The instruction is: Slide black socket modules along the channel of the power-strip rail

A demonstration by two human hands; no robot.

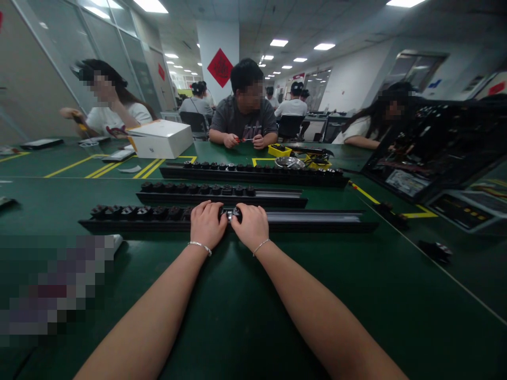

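Across the green desk (pixel 233 316), marked with yellow tape at the far left, lie three long black rails, one behind another. On the nearest rail (pixel 312 217), left of a bare stretch, sit the left hand (pixel 206 222) and right hand (pixel 251 224), side by side; their fingers bend over small dark pieces, though I cannot tell whether they grip. A white box (pixel 160 138) stands far left, an open black case (pixel 431 153) at right. Beyond, people sit under ceiling lights (pixel 279 43), with a red diamond sign (pixel 220 67) on a pale column (pixel 217 37).
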